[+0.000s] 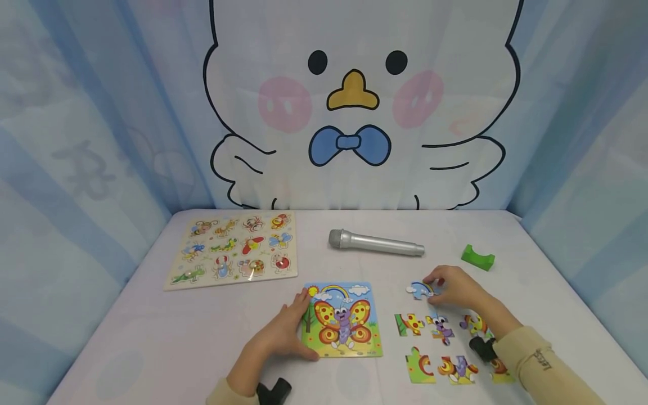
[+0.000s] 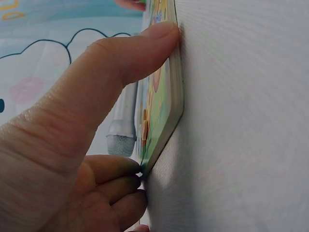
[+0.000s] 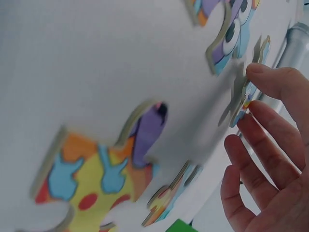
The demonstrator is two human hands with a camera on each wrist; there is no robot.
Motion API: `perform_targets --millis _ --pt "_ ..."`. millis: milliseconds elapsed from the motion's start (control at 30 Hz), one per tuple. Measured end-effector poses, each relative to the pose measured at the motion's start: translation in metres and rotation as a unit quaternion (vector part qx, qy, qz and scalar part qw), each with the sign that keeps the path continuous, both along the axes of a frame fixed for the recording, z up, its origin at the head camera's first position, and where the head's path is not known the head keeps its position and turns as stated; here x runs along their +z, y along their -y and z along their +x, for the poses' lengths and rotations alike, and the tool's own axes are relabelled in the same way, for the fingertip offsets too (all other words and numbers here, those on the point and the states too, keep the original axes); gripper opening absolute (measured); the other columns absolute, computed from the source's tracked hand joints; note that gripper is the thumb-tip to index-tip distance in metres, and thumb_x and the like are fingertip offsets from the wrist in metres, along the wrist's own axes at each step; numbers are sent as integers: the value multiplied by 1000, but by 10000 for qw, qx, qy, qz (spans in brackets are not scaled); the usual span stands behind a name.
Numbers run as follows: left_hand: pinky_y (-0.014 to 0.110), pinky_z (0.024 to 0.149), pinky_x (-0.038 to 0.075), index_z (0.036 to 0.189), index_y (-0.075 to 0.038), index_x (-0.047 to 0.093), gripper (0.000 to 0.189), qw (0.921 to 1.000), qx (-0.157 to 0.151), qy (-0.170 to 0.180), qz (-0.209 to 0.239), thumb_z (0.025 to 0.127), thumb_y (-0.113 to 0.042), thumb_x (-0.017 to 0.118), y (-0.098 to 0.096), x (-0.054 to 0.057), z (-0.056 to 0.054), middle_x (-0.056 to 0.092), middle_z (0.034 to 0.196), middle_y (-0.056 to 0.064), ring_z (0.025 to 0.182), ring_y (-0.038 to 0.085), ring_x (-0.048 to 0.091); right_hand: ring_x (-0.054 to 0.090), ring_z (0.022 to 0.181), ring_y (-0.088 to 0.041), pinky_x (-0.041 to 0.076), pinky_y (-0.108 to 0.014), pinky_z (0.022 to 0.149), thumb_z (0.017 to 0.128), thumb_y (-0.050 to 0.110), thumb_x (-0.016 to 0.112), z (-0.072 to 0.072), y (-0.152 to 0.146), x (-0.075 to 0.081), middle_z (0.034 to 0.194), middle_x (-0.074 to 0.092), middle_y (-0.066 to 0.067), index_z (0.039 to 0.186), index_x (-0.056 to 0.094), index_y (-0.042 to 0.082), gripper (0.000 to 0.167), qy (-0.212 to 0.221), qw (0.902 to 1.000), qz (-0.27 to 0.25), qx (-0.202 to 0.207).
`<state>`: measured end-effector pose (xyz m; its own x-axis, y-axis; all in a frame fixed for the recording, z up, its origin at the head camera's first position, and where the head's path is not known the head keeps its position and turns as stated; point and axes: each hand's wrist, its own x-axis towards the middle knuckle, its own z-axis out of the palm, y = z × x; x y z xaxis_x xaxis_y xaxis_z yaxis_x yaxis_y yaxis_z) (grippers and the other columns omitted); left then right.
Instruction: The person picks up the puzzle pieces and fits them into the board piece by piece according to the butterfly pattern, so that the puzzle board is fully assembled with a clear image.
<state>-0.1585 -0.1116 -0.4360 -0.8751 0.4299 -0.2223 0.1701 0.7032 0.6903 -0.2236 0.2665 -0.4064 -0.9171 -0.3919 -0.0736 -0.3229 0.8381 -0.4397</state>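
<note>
A square butterfly puzzle board (image 1: 342, 320) lies flat in the middle of the table. My left hand (image 1: 286, 332) grips its left side, with the thumb at the near edge and the other fingers along the side; the left wrist view shows the thumb (image 2: 161, 36) pressed on the rim. To the right, my right hand (image 1: 455, 288) pinches a rainbow puzzle piece (image 1: 419, 290) between thumb and fingertips. In the right wrist view that piece (image 3: 240, 106) tilts over its shadow. Nearer me lie several loose pieces, among them a purple butterfly-face piece (image 1: 440, 327) and a green corner piece (image 1: 419, 367).
An insect peg board (image 1: 230, 250) lies at the back left. A silver toy microphone (image 1: 377, 243) lies behind the puzzle, and a green arched block (image 1: 478, 258) is at the back right. The right wrist and its black camera (image 1: 482, 349) partly cover the rightmost pieces.
</note>
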Motion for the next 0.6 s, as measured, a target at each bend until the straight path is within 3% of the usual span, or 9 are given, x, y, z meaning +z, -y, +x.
perform_targets --millis 600 --pt "52 110 10 142 6 22 114 10000 -13 -62 17 56 -32 87 -1 1 1 10 150 20 137 34 11 53 81 -17 46 -30 67 69 17 79 2 39 0 92 61 2 100 69 6 34 -163 9990 -176 369"
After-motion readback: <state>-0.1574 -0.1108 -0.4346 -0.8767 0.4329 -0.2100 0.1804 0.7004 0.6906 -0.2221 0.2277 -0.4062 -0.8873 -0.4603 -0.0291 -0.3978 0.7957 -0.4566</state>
